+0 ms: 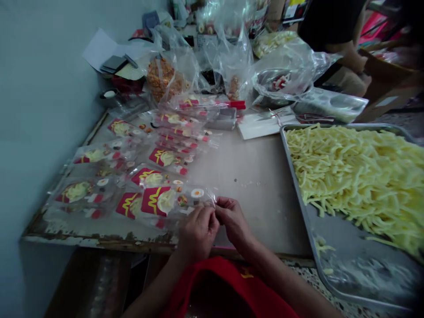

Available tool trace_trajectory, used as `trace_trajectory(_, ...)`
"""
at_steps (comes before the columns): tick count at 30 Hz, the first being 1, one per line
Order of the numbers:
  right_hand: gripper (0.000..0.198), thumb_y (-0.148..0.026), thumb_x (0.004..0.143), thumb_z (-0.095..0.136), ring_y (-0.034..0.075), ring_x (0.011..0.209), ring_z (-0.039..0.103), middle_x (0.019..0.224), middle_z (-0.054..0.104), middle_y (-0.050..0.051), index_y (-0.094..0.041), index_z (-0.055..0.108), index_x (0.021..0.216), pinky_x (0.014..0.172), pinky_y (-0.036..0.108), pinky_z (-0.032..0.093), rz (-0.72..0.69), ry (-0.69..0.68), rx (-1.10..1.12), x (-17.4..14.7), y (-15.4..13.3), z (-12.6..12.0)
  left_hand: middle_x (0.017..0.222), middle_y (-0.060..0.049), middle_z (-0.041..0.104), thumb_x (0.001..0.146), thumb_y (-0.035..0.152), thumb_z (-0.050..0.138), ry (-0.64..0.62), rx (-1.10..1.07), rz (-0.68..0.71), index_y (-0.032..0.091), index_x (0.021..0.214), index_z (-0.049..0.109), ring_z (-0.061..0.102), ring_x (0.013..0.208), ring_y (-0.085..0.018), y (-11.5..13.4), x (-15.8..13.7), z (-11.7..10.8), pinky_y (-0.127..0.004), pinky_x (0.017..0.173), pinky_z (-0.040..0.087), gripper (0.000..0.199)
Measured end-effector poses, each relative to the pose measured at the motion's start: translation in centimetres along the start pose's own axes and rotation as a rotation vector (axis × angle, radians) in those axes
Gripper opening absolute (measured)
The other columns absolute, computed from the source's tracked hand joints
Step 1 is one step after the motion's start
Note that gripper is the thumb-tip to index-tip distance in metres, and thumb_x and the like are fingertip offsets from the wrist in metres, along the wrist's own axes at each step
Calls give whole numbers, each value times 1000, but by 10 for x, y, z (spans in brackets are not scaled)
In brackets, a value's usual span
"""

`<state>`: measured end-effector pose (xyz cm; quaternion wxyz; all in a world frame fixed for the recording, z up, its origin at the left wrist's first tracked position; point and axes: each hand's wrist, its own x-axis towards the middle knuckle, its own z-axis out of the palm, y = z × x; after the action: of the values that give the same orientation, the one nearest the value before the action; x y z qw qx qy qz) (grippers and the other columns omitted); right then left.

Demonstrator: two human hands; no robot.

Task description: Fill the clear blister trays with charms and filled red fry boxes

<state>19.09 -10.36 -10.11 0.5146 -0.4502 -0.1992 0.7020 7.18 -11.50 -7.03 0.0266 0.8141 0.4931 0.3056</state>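
Observation:
My left hand (198, 229) and my right hand (234, 221) meet at the table's front edge, fingers pinched together on the right end of a clear plastic packet (205, 194). Inside that packet lie a red card pocket with a yellow M (151, 201), pale fry-shaped pieces (166, 202) and small food-shaped pieces, one like a fried egg (197, 193). The packet lies flat, leftward from my fingers, overlapping a similar packet (127, 205). What my fingertips do at the packet's end is partly hidden.
More filled packets (79, 192) cover the table's left side. A metal tray (308, 225) of pale yellow fry-shaped pieces (357, 172) stands right. Behind are a plastic bag of orange pieces (164, 79), a white board (261, 126) and another person's hand (353, 79) near a cardboard box (387, 79).

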Motion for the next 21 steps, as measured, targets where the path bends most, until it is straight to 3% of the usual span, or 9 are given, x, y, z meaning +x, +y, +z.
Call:
trace_trajectory(4, 27, -36, 62, 86, 6, 48, 40, 54, 54, -4, -14, 70, 66, 48, 21, 30, 104, -139, -50, 12, -12, 14, 75, -2, 69, 90, 6, 54, 60, -26, -65, 18, 83, 63, 68, 68, -13, -4, 2, -6, -23, 67, 50, 16)
trace_trajectory(7, 28, -36, 62, 86, 6, 46, 39, 53, 54, -4, -14, 69, 65, 46, 21, 28, 90, -240, -31, 27, -17, 42, 82, -1, 71, 93, 10, 56, 70, -67, -86, 19, 90, 64, 69, 75, -12, -23, 12, -34, -21, 73, 52, 12)
trace_trajectory(9, 29, -37, 63, 86, 5, 44, 39, 54, 56, -4, -15, 67, 65, 45, 20, 27, 40, -246, 10, 39, -15, 65, 90, -2, 74, 94, 19, 62, 102, -3, -68, 20, 100, 66, 70, 81, -14, -49, 22, -59, -23, 78, 53, 8)
trace_trajectory(12, 29, -33, 65, 85, 5, 42, 39, 51, 54, -5, -16, 62, 63, 42, 19, 27, 6, -118, 69, 60, -9, 95, 113, -7, 73, 92, 37, 65, 126, 232, -27, 23, 121, 65, 68, 104, -24, -110, 38, -85, -37, 95, 51, 32)
trace_trajectory(14, 26, -27, 68, 81, 5, 41, 41, 49, 51, -6, -17, 58, 62, 42, 18, 29, 61, -6, 86, 76, -6, 106, 138, -11, 62, 94, 44, 59, 6, 240, 70, 24, 133, 61, 56, 128, -31, -157, 51, -81, -49, 109, 41, 44)
trace_trajectory(17, 19, -19, 69, 75, 6, 43, 49, 53, 56, -3, -16, 57, 65, 43, 17, 36, 171, 32, 59, 90, -12, 102, 141, -8, 61, 98, 44, 46, -246, 189, 194, 29, 130, 63, 55, 130, -32, -218, 72, -52, -54, 108, 41, 40)
trace_trajectory(19, 17, -17, 66, 75, 12, 48, 60, 62, 64, 1, -13, 61, 74, 48, 22, 46, 206, -21, 19, 86, -22, 84, 137, -7, 64, 95, 44, 46, -332, 169, 198, 31, 124, 67, 57, 129, -32, -240, 85, -35, -53, 107, 43, 38)
trace_trajectory(21, 28, -20, 64, 77, 18, 55, 68, 70, 67, 3, -11, 65, 88, 54, 29, 54, 185, -103, -100, 74, -39, 51, 130, -6, 68, 91, 47, 49, -334, 129, 179, 31, 115, 71, 59, 125, -32, -240, 99, -27, -51, 102, 48, 37)
